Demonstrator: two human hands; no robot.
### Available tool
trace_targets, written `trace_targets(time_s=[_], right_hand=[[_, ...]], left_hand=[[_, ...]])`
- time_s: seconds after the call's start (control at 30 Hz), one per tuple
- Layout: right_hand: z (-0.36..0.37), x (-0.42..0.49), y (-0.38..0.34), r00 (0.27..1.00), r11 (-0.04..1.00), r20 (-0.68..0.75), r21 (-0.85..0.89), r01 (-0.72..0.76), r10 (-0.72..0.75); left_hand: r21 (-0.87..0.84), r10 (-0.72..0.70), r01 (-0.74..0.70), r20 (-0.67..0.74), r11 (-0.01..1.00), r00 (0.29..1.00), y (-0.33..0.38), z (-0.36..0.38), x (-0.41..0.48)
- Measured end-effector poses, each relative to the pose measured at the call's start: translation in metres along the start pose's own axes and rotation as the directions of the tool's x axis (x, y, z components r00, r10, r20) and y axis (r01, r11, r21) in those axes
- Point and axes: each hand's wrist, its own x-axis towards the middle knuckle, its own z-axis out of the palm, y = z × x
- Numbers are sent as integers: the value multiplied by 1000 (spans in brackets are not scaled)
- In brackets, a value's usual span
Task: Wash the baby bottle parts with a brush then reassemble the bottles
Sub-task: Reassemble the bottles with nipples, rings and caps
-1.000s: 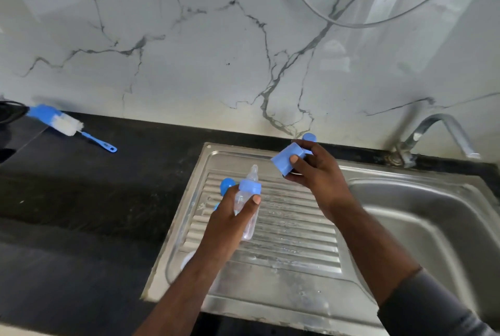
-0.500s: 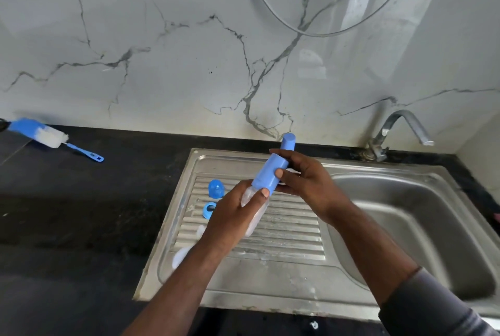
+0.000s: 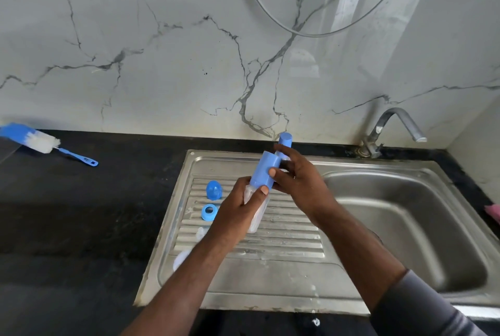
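Your left hand [image 3: 240, 208] grips the clear bottle [image 3: 259, 215] by its body; your right hand [image 3: 297, 184] pinches the blue cap [image 3: 263, 173] on top. It is probably light, stiff, wet-slick plastic, so grasp it mid-body and hold the cap by its sides.

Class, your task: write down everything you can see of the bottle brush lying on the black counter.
The bottle brush lies flat on the black counter, far left, near the marbled wall. A thin blue handle, plastic by its look, has a flattened end; then come fluffy white bristles and a blue head that reaches the picture's left edge. The handle points right, toward the camera. Only the counter touches it; the left hand and right hand are elsewhere, over the drainboard.
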Motion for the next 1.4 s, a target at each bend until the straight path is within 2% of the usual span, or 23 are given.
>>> trace_targets(time_s=[0.07, 0.17, 0.27, 0.33, 0.47, 0.6, 0.67, 0.8, 0.9, 1.2, 1.4], right_hand=[[1, 0, 10, 995, 997, -54, 19, -78, 79], [1, -5, 23, 992, 987, -37, -104, -120, 117], [-2, -5, 35, 984, 972, -45, -152, -178, 173], [-7, 3, 42, 980, 950, -57, -243, -198, 189], [-14, 27, 55, 989, 856, -34, -497, -140, 142], [-11, 71, 61, 995, 802, -80, -590, -95, 60], [-8, 102, 64, 996, 777, -94, -626, -64, 6], [3, 161, 74, 997, 757, -76, -653, -33, -22], [11, 189, 85, 998, 705, -50, -709, -16, -28], [14, 205, 95, 997, 603, -74, -794, -79, 33], [9, 198, 87, 985, 652, -131, -739, -171, 110]], left_hand=[[70, 11, -10, -8, 997, 1000, -3, 0, 8], [232, 45, -36, -34, 972, 998, -13, 2, 14], [333, 106, -104, 13, 937, 994, -21, 10, 18], [366, 132, -138, 42, 920, 990, -21, 16, 22], [386, 61, -76, 50, 920, 997, -22, 24, 31], [344, -69, 79, -40, 936, 997, -26, 17, 43], [351, -90, 114, -84, 930, 992, -25, 13, 49], [384, -69, 116, -134, 916, 989, -26, -3, 58], [400, -55, 125, -183, 908, 982, -28, -16, 55], [345, -105, 199, -272, 917, 956, -42, -47, 40], [264, -153, 244, -323, 933, 934, -46, -61, 32]])
